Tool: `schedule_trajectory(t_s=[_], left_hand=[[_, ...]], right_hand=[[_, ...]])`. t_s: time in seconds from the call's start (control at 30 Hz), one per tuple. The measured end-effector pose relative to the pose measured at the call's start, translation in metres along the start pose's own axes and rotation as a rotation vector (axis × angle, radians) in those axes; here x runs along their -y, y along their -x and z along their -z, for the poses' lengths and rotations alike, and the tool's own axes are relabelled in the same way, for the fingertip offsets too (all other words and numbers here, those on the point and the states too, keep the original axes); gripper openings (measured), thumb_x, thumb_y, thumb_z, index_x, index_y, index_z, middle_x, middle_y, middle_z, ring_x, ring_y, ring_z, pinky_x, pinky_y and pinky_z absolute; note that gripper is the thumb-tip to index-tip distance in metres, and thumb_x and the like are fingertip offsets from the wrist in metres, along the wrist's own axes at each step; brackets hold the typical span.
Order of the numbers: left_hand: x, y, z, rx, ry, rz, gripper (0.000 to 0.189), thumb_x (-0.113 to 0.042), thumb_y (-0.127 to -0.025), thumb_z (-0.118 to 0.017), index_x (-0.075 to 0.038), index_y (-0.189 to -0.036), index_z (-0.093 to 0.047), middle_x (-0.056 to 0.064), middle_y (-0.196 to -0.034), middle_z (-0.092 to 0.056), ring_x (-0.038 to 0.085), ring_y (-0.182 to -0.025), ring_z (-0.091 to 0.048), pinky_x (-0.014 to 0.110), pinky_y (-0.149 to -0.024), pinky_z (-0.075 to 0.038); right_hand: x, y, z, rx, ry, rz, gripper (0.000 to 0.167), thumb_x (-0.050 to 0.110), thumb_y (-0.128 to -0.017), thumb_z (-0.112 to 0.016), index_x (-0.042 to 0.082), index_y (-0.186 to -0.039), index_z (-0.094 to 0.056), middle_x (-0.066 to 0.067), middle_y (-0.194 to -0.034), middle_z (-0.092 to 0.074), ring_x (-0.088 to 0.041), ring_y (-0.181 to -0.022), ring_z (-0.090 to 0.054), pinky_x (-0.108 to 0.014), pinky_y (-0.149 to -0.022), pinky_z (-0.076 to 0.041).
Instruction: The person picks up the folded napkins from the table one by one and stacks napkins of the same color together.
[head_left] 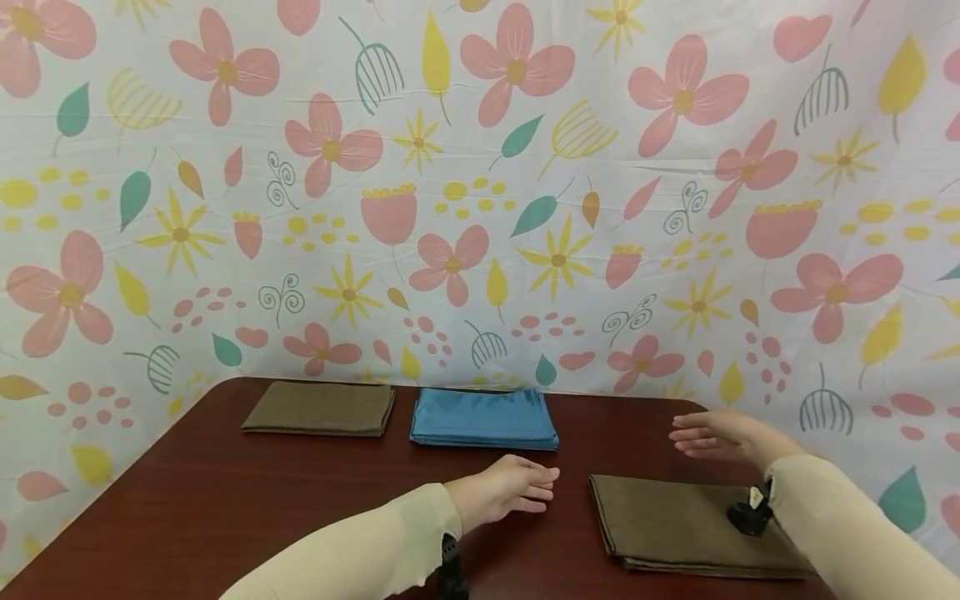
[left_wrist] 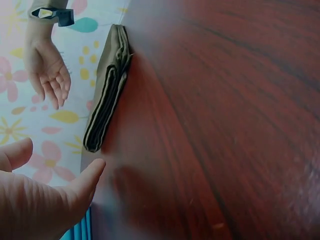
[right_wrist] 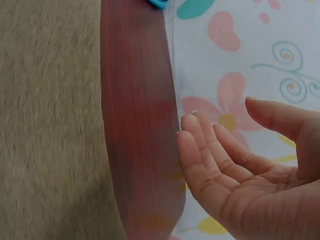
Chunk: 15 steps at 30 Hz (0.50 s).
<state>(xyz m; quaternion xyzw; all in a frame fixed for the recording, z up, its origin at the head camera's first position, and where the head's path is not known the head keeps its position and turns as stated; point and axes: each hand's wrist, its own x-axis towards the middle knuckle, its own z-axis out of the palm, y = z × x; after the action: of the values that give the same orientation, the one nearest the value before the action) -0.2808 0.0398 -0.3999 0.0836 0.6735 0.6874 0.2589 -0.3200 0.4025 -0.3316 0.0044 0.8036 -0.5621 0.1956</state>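
A folded brown cloth lies at the right of the table, its layered edge showing in the left wrist view. Above its far side hovers my right hand, fingers extended and nothing held; in the right wrist view the palm faces up with the fingers a little bent. My left hand is over the table between that cloth and a folded blue cloth, touching neither, its fingers loosely extended and empty.
Another folded brown cloth lies at the back left of the dark red wooden table, left of the blue one. A flower-patterned curtain hangs right behind the table's far edge. Each wrist wears a black band.
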Motion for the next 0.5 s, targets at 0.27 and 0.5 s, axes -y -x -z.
schedule_trajectory(t_s=[0.27,0.5], left_hand=[[0.006,-0.005,-0.012,0.041,0.038,0.042,0.047,-0.016,-0.096,-0.062,0.013,-0.131,-0.049,0.029,-0.124,-0.06,0.038,-0.117,-0.06,0.045,-0.094,-0.053],[0.006,-0.01,-0.018,0.047,0.052,0.028,0.046,-0.016,-0.096,-0.062,0.012,-0.13,-0.05,0.029,-0.125,-0.059,0.039,-0.118,-0.059,0.044,-0.093,-0.054]], right_hand=[[-0.016,0.021,0.02,-0.005,-0.02,-0.005,0.04,0.015,-0.104,-0.042,-0.014,-0.131,-0.049,-0.006,-0.106,-0.069,-0.018,-0.094,-0.068,-0.038,-0.089,-0.056],[-0.022,0.032,0.034,0.019,-0.03,-0.021,0.03,0.016,-0.103,-0.046,-0.003,-0.122,-0.06,-0.004,-0.106,-0.071,-0.019,-0.097,-0.069,-0.039,-0.09,-0.056]])
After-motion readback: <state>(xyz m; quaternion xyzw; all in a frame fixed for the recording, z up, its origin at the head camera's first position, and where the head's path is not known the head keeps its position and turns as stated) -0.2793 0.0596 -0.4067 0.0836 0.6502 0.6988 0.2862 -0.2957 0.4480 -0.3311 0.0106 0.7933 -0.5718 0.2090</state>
